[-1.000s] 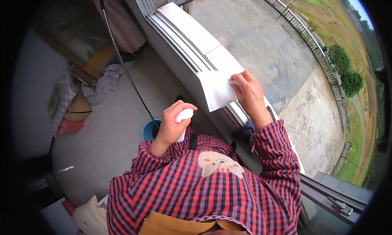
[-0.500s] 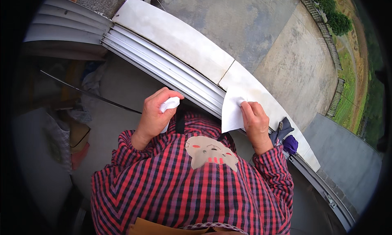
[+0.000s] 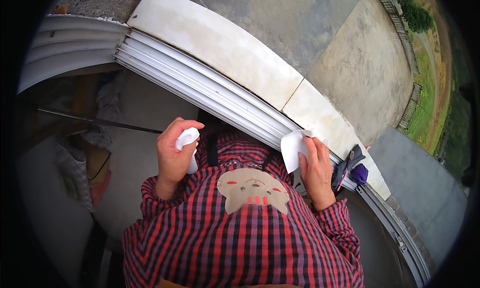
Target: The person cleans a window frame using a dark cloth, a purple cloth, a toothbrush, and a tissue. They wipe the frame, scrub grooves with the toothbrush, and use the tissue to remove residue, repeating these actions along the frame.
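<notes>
A white sheet [image 3: 290, 152], right of the frame's centre, is pinched in the right hand [image 3: 318, 173] near the window track [image 3: 210, 94]. Left of centre, the left hand [image 3: 171, 155] grips a white wad [image 3: 187, 137]. A loose pinch could drop the sheet over the ledge [image 3: 225, 60].

The left hand [image 3: 171, 157] partly hides a wad [image 3: 187, 138], the right hand [image 3: 318, 175] a sheet [image 3: 291, 152]; the lower edge crops the smock [image 3: 245, 248].
</notes>
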The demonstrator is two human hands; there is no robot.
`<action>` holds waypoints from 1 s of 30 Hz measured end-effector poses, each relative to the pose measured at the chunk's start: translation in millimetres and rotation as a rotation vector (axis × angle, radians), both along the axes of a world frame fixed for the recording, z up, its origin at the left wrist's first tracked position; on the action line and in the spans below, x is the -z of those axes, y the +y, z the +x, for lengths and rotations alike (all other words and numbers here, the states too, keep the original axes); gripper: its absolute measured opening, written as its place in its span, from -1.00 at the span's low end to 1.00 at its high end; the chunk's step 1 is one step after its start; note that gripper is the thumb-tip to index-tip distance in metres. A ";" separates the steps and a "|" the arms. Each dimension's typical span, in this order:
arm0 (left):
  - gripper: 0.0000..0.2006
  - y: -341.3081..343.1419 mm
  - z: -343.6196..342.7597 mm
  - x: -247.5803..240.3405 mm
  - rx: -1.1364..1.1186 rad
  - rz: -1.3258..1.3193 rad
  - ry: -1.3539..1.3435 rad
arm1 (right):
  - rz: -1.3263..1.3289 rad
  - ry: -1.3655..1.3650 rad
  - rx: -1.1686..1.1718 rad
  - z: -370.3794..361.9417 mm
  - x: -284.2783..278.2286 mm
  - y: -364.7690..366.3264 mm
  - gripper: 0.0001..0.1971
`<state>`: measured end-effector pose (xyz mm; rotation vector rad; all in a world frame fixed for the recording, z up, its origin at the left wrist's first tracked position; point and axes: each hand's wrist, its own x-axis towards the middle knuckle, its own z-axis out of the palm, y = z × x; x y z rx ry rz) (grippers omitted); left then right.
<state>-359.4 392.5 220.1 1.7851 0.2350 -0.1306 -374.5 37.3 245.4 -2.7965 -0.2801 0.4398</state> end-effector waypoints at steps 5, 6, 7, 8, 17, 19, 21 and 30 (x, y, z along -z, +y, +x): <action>-0.73 -14.7 -24.1 8.6 0.025 -0.020 0.012 | -0.048 -0.086 -0.030 -22.0 3.8 -13.0 -0.51; -0.74 -16.0 -25.8 8.5 0.032 -0.020 0.014 | -0.025 -0.119 -0.031 -19.8 5.5 -10.4 -0.51; -0.74 -18.2 -29.8 7.0 0.025 -0.027 0.033 | -0.010 -0.092 -0.044 -20.7 6.4 -7.9 -0.52; -0.75 -20.9 -35.5 4.2 0.030 -0.026 0.020 | -0.001 -0.128 -0.077 -21.4 7.0 -3.6 -0.52; -0.75 -40.2 -59.8 -21.3 0.021 -0.003 -0.016 | 0.191 -0.252 -0.255 -3.7 -9.2 53.3 -0.48; -0.76 -47.3 -59.8 -26.2 0.038 0.001 -0.027 | 0.308 -0.315 -0.203 0.1 -3.3 70.7 -0.49; -0.77 -53.0 -53.7 -29.0 0.049 0.035 -0.002 | 0.375 -0.346 -0.152 3.3 5.6 78.1 -0.51; -0.74 -63.8 -9.8 -29.9 0.084 0.181 -0.059 | 0.633 -0.474 -0.153 16.4 28.7 41.4 -0.66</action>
